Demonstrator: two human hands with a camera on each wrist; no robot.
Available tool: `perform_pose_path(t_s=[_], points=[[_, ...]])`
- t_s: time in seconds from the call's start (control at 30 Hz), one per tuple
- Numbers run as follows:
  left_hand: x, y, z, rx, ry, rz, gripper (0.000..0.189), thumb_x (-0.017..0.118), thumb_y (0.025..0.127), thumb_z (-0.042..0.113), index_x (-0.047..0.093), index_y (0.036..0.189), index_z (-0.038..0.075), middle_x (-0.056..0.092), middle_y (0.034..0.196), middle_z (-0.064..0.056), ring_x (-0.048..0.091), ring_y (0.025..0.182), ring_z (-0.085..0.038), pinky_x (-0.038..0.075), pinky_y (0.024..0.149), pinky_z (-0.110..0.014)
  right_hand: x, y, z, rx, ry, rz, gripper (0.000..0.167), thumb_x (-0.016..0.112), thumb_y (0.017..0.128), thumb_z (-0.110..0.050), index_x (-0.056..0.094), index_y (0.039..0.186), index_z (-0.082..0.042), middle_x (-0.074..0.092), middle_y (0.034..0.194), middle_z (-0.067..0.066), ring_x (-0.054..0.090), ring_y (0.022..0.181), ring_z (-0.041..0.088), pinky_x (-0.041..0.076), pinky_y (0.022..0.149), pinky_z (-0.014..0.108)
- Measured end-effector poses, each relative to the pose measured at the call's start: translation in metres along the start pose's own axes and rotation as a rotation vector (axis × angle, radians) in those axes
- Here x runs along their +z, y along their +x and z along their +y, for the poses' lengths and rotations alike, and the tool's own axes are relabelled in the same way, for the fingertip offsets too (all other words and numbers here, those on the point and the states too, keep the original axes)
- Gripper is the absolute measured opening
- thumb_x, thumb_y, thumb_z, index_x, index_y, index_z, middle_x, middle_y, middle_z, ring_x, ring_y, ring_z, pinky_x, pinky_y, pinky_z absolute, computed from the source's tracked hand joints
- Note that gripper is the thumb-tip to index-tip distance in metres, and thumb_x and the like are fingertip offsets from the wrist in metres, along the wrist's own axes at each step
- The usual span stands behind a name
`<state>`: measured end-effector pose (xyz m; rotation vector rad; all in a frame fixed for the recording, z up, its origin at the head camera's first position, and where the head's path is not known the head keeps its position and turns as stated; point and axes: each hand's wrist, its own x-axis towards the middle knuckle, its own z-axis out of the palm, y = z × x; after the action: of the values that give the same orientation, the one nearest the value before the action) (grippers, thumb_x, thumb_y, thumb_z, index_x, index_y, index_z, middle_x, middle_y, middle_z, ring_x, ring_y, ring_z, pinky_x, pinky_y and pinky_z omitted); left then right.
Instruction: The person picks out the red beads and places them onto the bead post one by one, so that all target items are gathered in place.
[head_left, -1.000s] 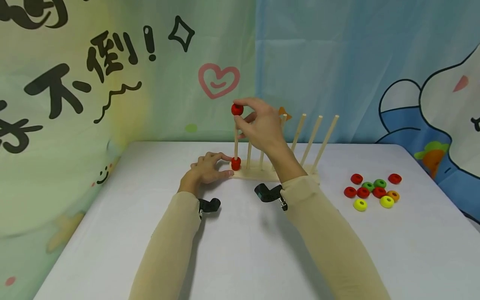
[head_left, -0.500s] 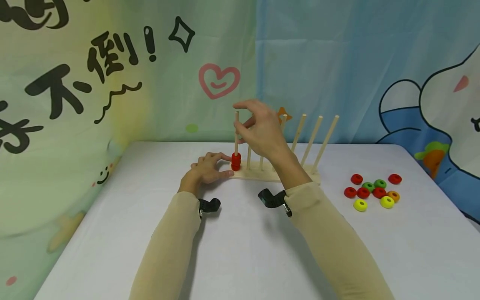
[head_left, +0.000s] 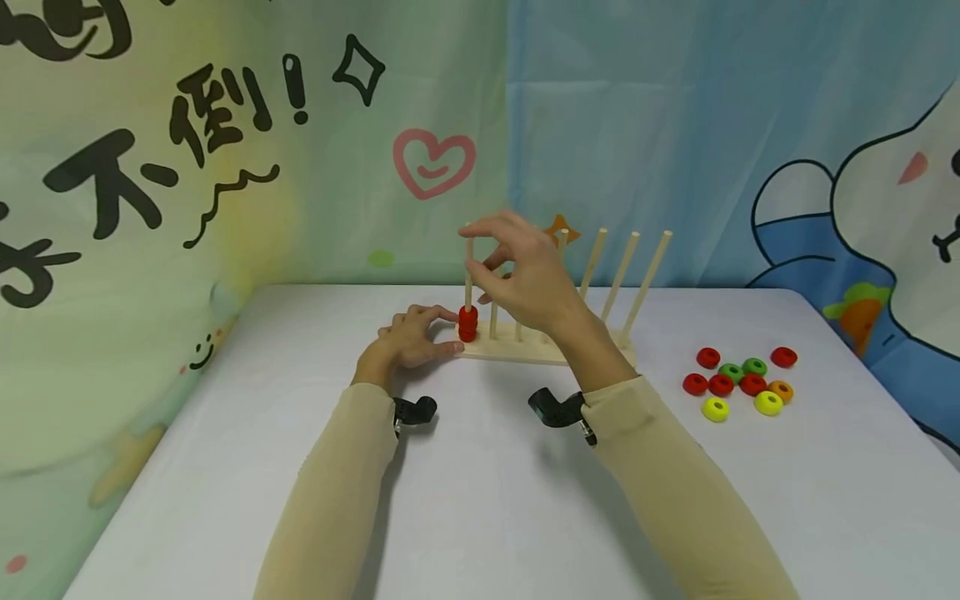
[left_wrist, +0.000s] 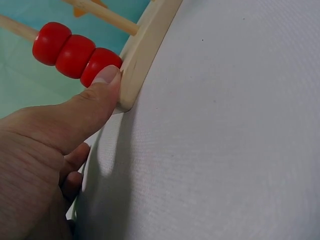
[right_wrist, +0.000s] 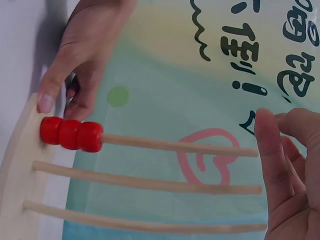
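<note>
Three red beads point(head_left: 468, 325) are stacked at the foot of the leftmost peg point(head_left: 468, 287) on a wooden peg stand, resting on its base point(head_left: 510, 354). My left hand point(head_left: 411, 340) pinches the left end of that base, thumb in front and index finger behind. The left wrist view has the left thumb point(left_wrist: 95, 102) right beside the lowest bead. Near the top of the same peg is my right hand point(head_left: 528, 271), its thumb and index finger apart with no bead between them. In the right wrist view, the right fingers point(right_wrist: 277, 165) are just past the peg tips.
Several loose beads lie at the right of the white table point(head_left: 480, 500), among them a red bead point(head_left: 783, 357), a green bead point(head_left: 754, 367), an orange bead point(head_left: 781, 391) and a yellow bead point(head_left: 716, 409). Several bare pegs point(head_left: 647, 279) rise from the stand. A printed curtain point(head_left: 637, 125) hangs behind.
My right hand has let go of a red bead at the peg's top, and the bead has dropped onto the stack. That hand is slightly lower now; my left hand stays on the base.
</note>
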<state>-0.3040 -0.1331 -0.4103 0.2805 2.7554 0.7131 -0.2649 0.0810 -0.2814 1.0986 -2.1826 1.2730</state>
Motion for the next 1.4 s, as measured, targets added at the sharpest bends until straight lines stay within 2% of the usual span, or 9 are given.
perform_pose_path(t_s=[0.1, 0.33, 0.57, 0.8, 0.87, 1.07, 1.23, 1.4], points=[[0.000, 0.000, 0.000, 0.005, 0.001, -0.003, 0.057, 0.064, 0.085, 0.063, 0.049, 0.136, 0.043, 0.028, 0.155, -0.007, 0.028, 0.136, -0.038, 0.026, 0.102, -0.059, -0.002, -0.007, 0.003, -0.026, 0.013, -0.008, 0.031, 0.068, 0.090, -0.003, 0.066, 0.120, -0.008, 0.059, 0.118, 0.008, 0.069, 0.069, 0.011, 0.054, 0.054, 0.025], [-0.001, 0.000, 0.001, 0.014, -0.007, 0.001, 0.056, 0.063, 0.086, 0.063, 0.050, 0.136, 0.043, 0.028, 0.156, -0.006, 0.029, 0.135, -0.038, 0.027, 0.102, -0.058, -0.009, -0.026, 0.008, 0.000, 0.042, -0.043, 0.034, 0.069, 0.090, -0.001, 0.065, 0.122, -0.011, 0.058, 0.117, 0.002, 0.069, 0.070, 0.012, 0.054, 0.052, 0.025], [-0.004, 0.000, 0.001, 0.016, 0.000, 0.006, 0.057, 0.063, 0.086, 0.063, 0.049, 0.137, 0.042, 0.028, 0.156, -0.007, 0.029, 0.135, -0.038, 0.027, 0.100, -0.057, -0.010, -0.035, 0.009, 0.022, 0.051, -0.057, 0.035, 0.069, 0.088, 0.003, 0.065, 0.121, -0.007, 0.059, 0.115, 0.006, 0.069, 0.069, 0.017, 0.054, 0.052, 0.025], [-0.004, -0.001, 0.002, 0.017, 0.011, 0.009, 0.057, 0.062, 0.086, 0.063, 0.049, 0.138, 0.042, 0.028, 0.156, -0.007, 0.029, 0.135, -0.039, 0.028, 0.100, -0.057, -0.021, -0.047, -0.010, 0.070, 0.029, -0.085, 0.035, 0.067, 0.086, 0.012, 0.063, 0.119, 0.001, 0.059, 0.113, 0.014, 0.069, 0.070, 0.030, 0.055, 0.052, 0.027], [-0.003, -0.001, 0.002, 0.018, 0.009, 0.008, 0.057, 0.062, 0.086, 0.063, 0.049, 0.138, 0.041, 0.028, 0.156, -0.008, 0.029, 0.135, -0.039, 0.028, 0.100, -0.057, -0.024, -0.053, -0.007, 0.079, 0.015, -0.093, 0.035, 0.067, 0.087, 0.010, 0.063, 0.120, 0.000, 0.059, 0.115, 0.014, 0.069, 0.071, 0.028, 0.055, 0.053, 0.027], [0.000, 0.001, 0.000, 0.005, 0.001, 0.000, 0.057, 0.063, 0.086, 0.062, 0.049, 0.137, 0.042, 0.026, 0.157, -0.007, 0.027, 0.136, -0.038, 0.027, 0.101, -0.057, -0.032, -0.076, 0.030, 0.091, -0.016, -0.117, 0.037, 0.070, 0.089, 0.001, 0.063, 0.124, -0.010, 0.060, 0.120, 0.008, 0.068, 0.074, 0.014, 0.055, 0.054, 0.024], [0.000, 0.000, 0.000, -0.006, 0.004, 0.003, 0.056, 0.063, 0.086, 0.062, 0.049, 0.137, 0.042, 0.026, 0.157, -0.006, 0.026, 0.137, -0.037, 0.026, 0.102, -0.057, -0.044, -0.087, 0.036, 0.118, -0.077, -0.130, 0.036, 0.070, 0.089, -0.002, 0.064, 0.123, -0.014, 0.061, 0.117, 0.000, 0.067, 0.076, 0.010, 0.055, 0.054, 0.026], [-0.001, -0.001, -0.001, -0.005, 0.000, 0.006, 0.057, 0.063, 0.086, 0.063, 0.049, 0.137, 0.042, 0.027, 0.156, -0.007, 0.026, 0.137, -0.037, 0.026, 0.102, -0.057, -0.052, -0.098, 0.041, 0.114, -0.160, -0.139, 0.035, 0.071, 0.089, -0.005, 0.065, 0.121, -0.016, 0.063, 0.117, 0.000, 0.066, 0.077, 0.009, 0.055, 0.058, 0.029]])
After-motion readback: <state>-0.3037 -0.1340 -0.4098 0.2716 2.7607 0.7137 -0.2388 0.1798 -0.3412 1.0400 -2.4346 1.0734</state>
